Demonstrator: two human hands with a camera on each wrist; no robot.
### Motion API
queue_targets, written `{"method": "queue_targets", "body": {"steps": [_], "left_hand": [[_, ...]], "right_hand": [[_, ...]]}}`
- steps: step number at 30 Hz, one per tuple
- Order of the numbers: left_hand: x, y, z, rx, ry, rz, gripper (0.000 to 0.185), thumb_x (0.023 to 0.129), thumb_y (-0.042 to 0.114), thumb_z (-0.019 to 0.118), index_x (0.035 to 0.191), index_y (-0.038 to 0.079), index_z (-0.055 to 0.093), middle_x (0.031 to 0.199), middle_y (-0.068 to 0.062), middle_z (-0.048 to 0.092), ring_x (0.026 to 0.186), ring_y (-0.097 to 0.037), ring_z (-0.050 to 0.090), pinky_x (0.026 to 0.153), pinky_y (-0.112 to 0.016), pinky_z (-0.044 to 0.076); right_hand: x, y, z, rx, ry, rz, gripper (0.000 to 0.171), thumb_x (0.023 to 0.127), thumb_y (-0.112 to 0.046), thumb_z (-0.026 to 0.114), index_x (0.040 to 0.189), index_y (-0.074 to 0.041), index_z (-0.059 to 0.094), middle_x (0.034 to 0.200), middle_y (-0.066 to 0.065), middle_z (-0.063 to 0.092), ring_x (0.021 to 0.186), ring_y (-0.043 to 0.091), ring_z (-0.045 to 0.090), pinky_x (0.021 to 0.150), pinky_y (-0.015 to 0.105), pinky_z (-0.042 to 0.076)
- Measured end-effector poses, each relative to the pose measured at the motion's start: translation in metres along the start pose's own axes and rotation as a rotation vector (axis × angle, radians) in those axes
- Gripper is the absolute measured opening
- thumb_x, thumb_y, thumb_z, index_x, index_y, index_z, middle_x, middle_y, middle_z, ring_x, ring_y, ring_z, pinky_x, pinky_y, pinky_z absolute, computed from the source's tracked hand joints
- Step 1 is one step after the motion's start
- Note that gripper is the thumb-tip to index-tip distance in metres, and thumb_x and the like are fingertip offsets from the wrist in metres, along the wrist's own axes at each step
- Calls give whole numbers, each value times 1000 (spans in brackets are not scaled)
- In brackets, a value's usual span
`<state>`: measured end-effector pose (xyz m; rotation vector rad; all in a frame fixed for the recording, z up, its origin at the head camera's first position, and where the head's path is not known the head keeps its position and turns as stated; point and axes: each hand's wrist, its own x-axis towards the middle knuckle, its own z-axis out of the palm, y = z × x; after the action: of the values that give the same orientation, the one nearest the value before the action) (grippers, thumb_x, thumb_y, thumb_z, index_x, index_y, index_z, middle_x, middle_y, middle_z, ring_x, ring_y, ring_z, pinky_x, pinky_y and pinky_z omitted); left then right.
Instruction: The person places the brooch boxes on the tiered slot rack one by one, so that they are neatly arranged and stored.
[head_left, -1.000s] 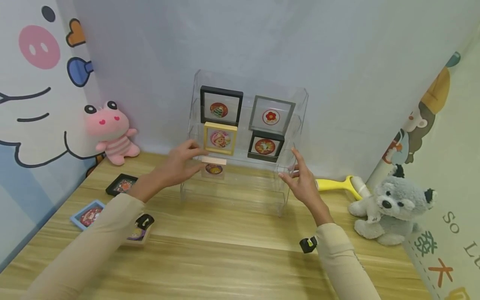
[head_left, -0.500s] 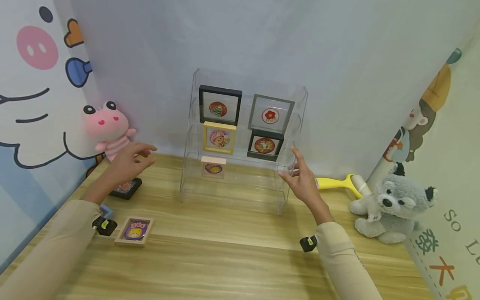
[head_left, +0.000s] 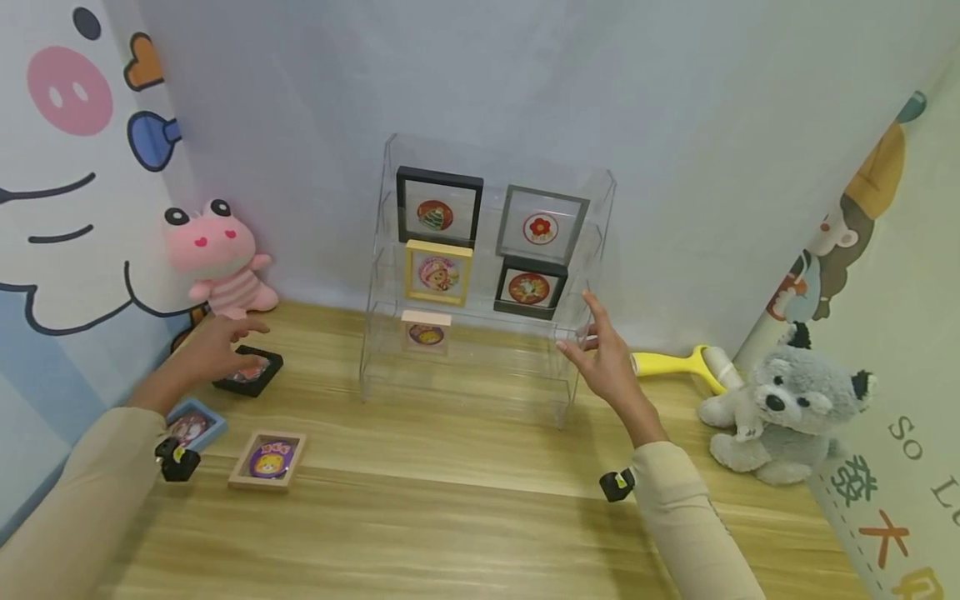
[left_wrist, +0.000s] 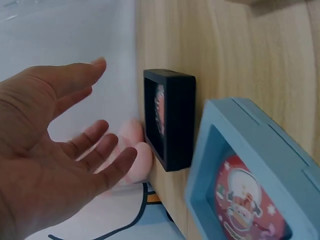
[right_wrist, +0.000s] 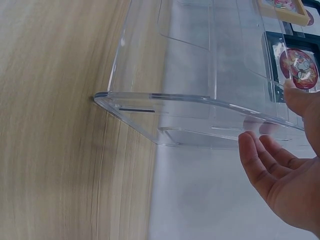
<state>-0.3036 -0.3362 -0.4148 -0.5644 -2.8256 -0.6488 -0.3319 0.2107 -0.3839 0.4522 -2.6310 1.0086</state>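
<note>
My left hand [head_left: 210, 358], fingers loosely spread, hovers by a black square frame [head_left: 251, 371]. In the left wrist view a gap separates the hand from this frame, and a light blue frame [left_wrist: 250, 165] lies nearer the camera. On the table sits a clear acrylic tiered stand [head_left: 468, 396]. My right hand [head_left: 607, 367] holds its right side panel, thumb in front and fingers on the outer side. The stand bears a black frame [head_left: 402, 204], a grey frame [head_left: 506, 221], a yellow frame [head_left: 416, 296], a small black frame [head_left: 531, 313] and a pale pink frame [head_left: 427, 319].
A wooden-coloured frame [head_left: 240, 481] with a bear picture lies on the table at left. A pink frog plush [head_left: 213, 250] sits behind it. To the right are a yellow-handled roller [head_left: 667, 364] and a grey dog plush [head_left: 795, 417]. A curtain [head_left: 487, 75] hangs behind the stand.
My left hand has let go of the pale pink frame on the stand's lower tier and moved left and down to the black frame on the table. The right hand stays put.
</note>
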Motion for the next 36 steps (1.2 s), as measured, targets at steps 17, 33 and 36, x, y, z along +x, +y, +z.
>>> {"method": "queue_targets", "body": {"steps": [17,33,36], "left_hand": [[-13,-22,18,58,-191,-224,84,70,43,76,127,-8,43,121,-40,44,111,-56,38,90,-63,34],[-15,-20,16,-56,-250,-327,86,71,36,77,131,-9,34,120,-44,41,107,-55,43,86,-61,38],[-15,-18,16,-54,-256,-350,87,72,36,76,132,-9,32,122,-43,40,108,-56,41,87,-62,37]], "right_hand": [[4,-1,1,-10,-8,-19,82,85,-27,67,146,-35,13,102,18,56,89,32,62,71,46,52],[3,0,1,0,5,-7,82,84,-27,67,146,-37,14,101,17,56,88,32,62,69,46,52],[2,0,1,1,11,-6,82,84,-28,67,146,-36,15,101,17,57,87,32,61,69,46,52]]}}
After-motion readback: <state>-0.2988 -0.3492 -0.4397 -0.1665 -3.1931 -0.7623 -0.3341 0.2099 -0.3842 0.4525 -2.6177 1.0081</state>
